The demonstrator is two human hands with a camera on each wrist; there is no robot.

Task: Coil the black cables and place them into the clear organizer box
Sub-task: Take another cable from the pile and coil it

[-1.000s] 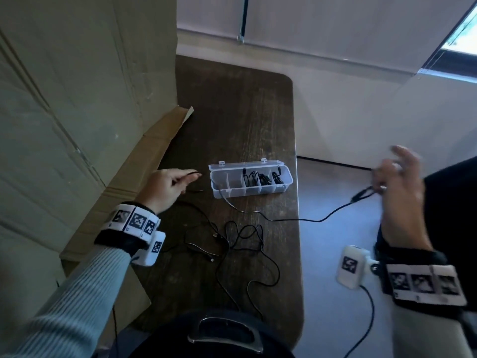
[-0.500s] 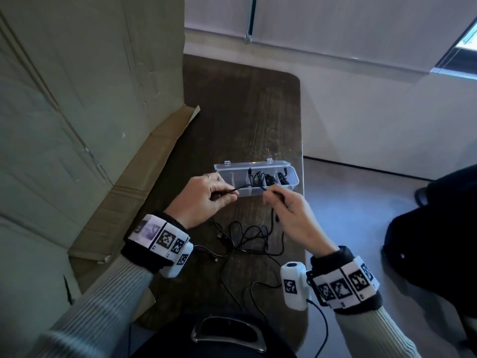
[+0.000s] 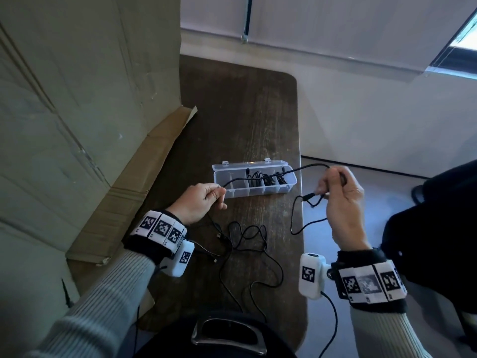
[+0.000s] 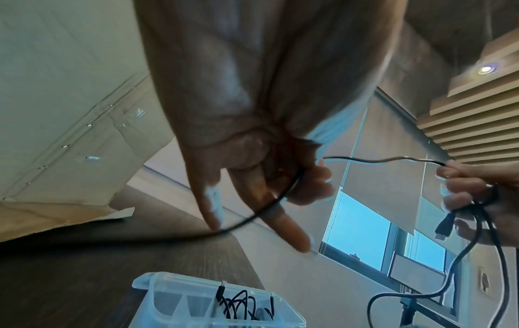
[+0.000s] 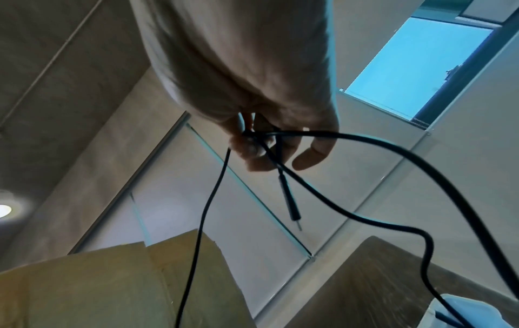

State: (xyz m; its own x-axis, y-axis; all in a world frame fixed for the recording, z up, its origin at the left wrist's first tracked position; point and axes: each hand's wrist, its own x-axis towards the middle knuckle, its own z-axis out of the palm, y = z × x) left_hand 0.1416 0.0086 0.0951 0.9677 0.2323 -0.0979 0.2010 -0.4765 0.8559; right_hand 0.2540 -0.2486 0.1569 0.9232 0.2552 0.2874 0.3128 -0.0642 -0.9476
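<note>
A thin black cable [image 3: 260,176] stretches in the air between my two hands, above the clear organizer box [image 3: 232,193]. My left hand [image 3: 206,200] pinches it near the box's left end; the cable [image 4: 252,218] runs through those curled fingers. My right hand [image 3: 340,192], off the table's right edge, grips the cable's other part with a loop [image 3: 296,220] hanging below and its plug [image 3: 309,196] sticking out left. The plug [image 5: 290,206] hangs under my right fingers. The box [image 4: 213,306] is open and holds coiled black cables [image 3: 258,178] in its middle and right compartments.
More loose black cables [image 3: 247,241] lie tangled on the dark wooden table [image 3: 232,112] between my wrists. A big cardboard box [image 3: 77,112] stands along the left, its flap [image 3: 144,174] lying on the table. Floor is to the right of the table edge.
My hands were close together in front of the box half a second ago. The right hand has pulled out to the right past the table edge, drawing the cable taut.
</note>
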